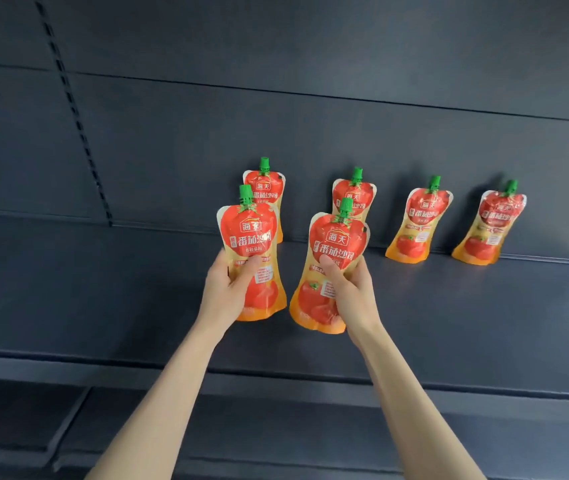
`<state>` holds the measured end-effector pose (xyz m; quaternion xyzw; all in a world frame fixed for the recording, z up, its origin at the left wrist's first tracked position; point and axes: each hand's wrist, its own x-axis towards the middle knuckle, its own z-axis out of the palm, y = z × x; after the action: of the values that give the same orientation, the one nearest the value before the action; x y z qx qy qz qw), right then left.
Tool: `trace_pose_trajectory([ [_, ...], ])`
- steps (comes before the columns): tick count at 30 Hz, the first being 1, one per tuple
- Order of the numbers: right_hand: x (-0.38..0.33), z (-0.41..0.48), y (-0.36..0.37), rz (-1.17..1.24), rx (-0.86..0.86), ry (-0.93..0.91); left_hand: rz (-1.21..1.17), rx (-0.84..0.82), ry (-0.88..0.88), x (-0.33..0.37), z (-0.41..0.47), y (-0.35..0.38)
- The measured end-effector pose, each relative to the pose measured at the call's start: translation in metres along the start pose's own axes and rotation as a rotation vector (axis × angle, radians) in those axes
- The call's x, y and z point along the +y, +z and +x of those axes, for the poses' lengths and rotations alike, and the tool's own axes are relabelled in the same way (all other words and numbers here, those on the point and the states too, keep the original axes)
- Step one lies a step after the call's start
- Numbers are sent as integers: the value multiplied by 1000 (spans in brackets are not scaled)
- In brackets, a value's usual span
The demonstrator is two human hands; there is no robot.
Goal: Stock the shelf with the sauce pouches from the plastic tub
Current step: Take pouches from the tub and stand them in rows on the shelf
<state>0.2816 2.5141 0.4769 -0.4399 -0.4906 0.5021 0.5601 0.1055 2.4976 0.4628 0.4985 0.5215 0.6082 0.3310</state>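
Observation:
My left hand (229, 289) grips a red and orange sauce pouch (253, 233) with a green cap, held upright over the dark shelf (103, 289). My right hand (352, 292) grips a second pouch (335, 244) the same way, just to the right of the first. Several more pouches stand in a row against the shelf's back panel: one behind the left-hand pouch (267, 187), one behind the right-hand pouch (354, 195), and two further right (418, 225) (487, 226). The plastic tub is out of view.
The shelf's front lip (68, 367) runs across below my forearms. A lower shelf (276, 438) shows beneath it. A slotted upright (78, 126) runs down the back panel at the left. Bare shelf surface lies to the left and in front of the row.

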Motion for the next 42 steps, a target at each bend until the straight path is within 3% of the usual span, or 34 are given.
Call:
trace_pose_trajectory([
  [14, 27, 119, 10, -60, 26, -100, -26, -124, -107, -50, 137, 24],
  [20, 41, 122, 13, -82, 32, -130, 100, -260, -41, -58, 151, 8],
  [38, 47, 104, 12, -143, 13, -113, 145, -204, 1, -72, 154, -5],
  [42, 53, 99, 29, -139, -44, -111, 151, -30, 24, -77, 139, -19],
])
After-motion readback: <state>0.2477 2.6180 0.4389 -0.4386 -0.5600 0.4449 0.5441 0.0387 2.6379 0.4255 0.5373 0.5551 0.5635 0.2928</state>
